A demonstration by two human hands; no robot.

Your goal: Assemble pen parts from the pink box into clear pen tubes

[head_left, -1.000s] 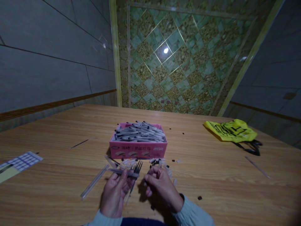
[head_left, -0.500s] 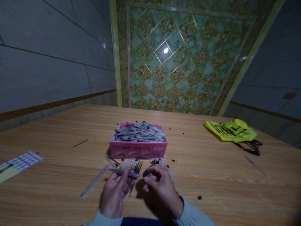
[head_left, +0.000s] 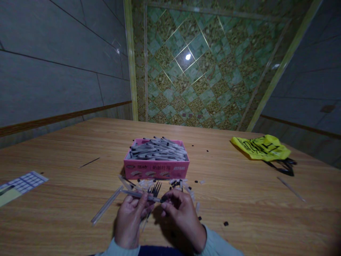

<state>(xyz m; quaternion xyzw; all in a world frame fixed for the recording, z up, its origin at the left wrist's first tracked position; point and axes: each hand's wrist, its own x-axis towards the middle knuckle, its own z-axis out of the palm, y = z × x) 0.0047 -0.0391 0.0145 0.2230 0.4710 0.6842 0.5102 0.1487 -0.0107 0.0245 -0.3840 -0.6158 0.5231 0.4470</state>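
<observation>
My left hand (head_left: 132, 216) is closed around a clear pen barrel (head_left: 134, 194), with the thumb on top. The barrel points to the right. My right hand (head_left: 181, 212) pinches a small black pen part (head_left: 163, 199) between thumb and fingers, and this part meets the barrel's right end. Behind and below my fingers lie several thin black-tipped pen refills (head_left: 156, 189), partly hidden by the left hand. Just beyond the hands stands a pink box (head_left: 157, 170) heaped with assembled-looking pens (head_left: 158, 149).
Small black and clear pieces (head_left: 176, 184) are strewn before the box. Clear tubes (head_left: 106, 206) lie at the left, near a printed card (head_left: 26, 185). On the right are a yellow bag (head_left: 262, 148) with black straps and a single thin tube (head_left: 291, 189). A black piece (head_left: 226, 223) lies right of my hand.
My right hand has brought the black part leftward onto the end of the barrel, where a small gap showed before. The left hand keeps its hold on the barrel.
</observation>
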